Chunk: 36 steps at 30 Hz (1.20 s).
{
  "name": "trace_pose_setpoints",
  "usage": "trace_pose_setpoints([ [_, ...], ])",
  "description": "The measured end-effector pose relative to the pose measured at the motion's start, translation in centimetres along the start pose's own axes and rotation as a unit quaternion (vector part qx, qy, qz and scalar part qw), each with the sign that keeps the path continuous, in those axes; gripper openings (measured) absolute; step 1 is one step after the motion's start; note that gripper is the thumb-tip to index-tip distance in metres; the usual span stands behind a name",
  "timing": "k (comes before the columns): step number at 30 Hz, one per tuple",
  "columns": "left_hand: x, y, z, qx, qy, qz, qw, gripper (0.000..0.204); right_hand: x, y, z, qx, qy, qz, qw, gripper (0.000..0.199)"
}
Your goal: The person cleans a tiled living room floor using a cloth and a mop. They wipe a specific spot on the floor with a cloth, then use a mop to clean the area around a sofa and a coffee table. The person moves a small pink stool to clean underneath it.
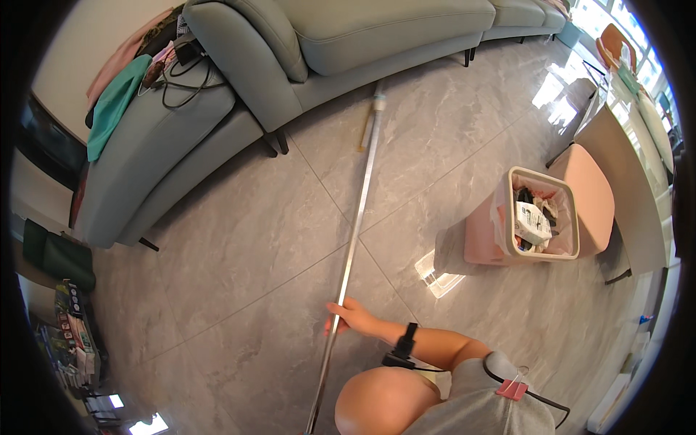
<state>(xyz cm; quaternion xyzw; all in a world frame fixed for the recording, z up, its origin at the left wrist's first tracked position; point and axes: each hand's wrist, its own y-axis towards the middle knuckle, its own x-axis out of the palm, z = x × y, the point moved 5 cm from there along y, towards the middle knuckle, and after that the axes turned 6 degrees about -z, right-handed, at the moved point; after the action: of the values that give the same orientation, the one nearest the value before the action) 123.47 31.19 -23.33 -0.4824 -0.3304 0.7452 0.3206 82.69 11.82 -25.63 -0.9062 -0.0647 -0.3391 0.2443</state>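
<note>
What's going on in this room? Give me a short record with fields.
Place: living room, grey tiled floor
Right hand: gripping a long metal pole that runs across the floor toward the sofa
Left hand: not in view
Nearby: pink waste bin full of rubbish, to the right
On sofa: teal cloth, cables

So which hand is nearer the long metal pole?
Right. The right hand has its fingers wrapped around the metal pole; the left hand is out of view.
</note>
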Motion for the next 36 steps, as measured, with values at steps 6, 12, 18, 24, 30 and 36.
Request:
trace_pose_setpoints([
  [6,-0.7,1.3,-3.9,0.034,0.032,-0.016,0.999,0.051,-1.1,-4.4,1.1,-0.022,-0.034,0.085,0.996,0.031],
  [12,0.3,3.2,-5.0,0.073,0.101,-0.023,0.992,0.052,0.0,2.2,0.0,-0.045,-0.063,0.046,0.996,0.025],
  [18,0.7,5.2,4.4,0.035,-0.049,-0.011,0.998,0.048,2.1,9.9,-0.4,-0.049,-0.017,0.021,0.998,0.023],
  [24,0.2,13.1,17.9,0.012,-0.292,-0.02,0.956,0.049,0.5,10.4,0.5,-0.066,0.014,0.036,0.997,0.027],
  [30,-5.3,24.1,35.8,0.087,-0.383,-0.064,0.918,0.06,-10.0,14.8,-10.6,-0.266,-0.108,0.115,0.951,0.065],
  [36,-8.8,32.4,50.7,0.075,-0.301,-0.115,0.944,0.065,-21.0,17.0,-23.3,-0.32,-0.091,0.283,0.9,0.059],
])
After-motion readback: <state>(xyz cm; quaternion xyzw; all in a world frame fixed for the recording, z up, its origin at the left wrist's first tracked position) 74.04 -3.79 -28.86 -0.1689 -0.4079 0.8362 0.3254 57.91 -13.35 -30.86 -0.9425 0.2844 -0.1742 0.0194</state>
